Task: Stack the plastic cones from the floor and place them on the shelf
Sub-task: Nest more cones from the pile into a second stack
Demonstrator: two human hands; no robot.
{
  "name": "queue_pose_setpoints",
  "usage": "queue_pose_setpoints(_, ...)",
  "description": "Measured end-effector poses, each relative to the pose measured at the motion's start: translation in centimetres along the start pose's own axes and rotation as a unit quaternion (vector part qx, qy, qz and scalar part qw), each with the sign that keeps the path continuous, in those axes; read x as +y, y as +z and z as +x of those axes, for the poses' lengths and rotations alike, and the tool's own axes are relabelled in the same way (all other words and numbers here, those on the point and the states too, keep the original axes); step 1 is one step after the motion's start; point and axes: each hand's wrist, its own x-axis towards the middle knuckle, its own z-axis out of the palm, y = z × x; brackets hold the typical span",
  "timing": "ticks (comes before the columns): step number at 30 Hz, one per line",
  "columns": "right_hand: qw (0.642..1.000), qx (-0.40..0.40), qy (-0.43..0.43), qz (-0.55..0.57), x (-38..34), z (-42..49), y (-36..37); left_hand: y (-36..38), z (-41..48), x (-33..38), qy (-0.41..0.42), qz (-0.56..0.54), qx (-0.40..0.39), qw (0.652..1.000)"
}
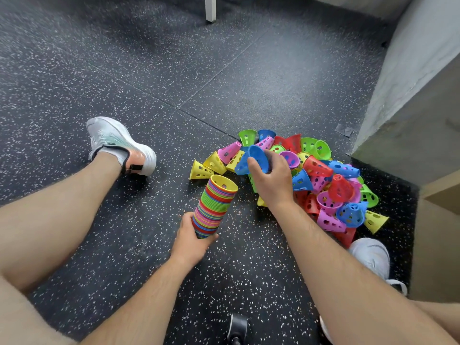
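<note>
A tall stack of nested cones (214, 205) in many colours leans on the speckled floor, a yellow cone on top with its wide mouth facing up. My left hand (193, 239) grips the stack at its lower end. My right hand (271, 179) holds a blue cone (251, 159) by its rim, lifted just above the pile and right of the stack's top. The pile of loose cones (321, 183), in pink, yellow, green, red, blue and purple, lies on the floor to the right.
My legs stretch out on the dark rubber floor, one white shoe (119, 145) at left, another (371, 255) beside the pile. A wooden shelf unit (435, 232) and grey wall (408, 78) stand at right. A white post (210, 8) rises at the top.
</note>
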Motion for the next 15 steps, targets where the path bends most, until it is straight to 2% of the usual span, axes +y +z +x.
queue_pose_setpoints(7, 0.983, -0.176, -0.039, -0.024, -2.0, -0.6, 0.8, -0.1, -0.1, 0.5, -0.013, -0.014, 0.011, 1.0)
queue_pose_setpoints(12, 0.967, -0.254, 0.013, -0.02, -2.8, -1.0, 2.9, -0.1, 0.8, 0.9, -0.008, -0.057, 0.041, 0.998)
queue_pose_setpoints(15, 0.961, -0.275, 0.015, 0.008, -3.7, -0.7, 4.4, -0.2, 1.8, 1.3, -0.018, -0.086, 0.06, 0.994)
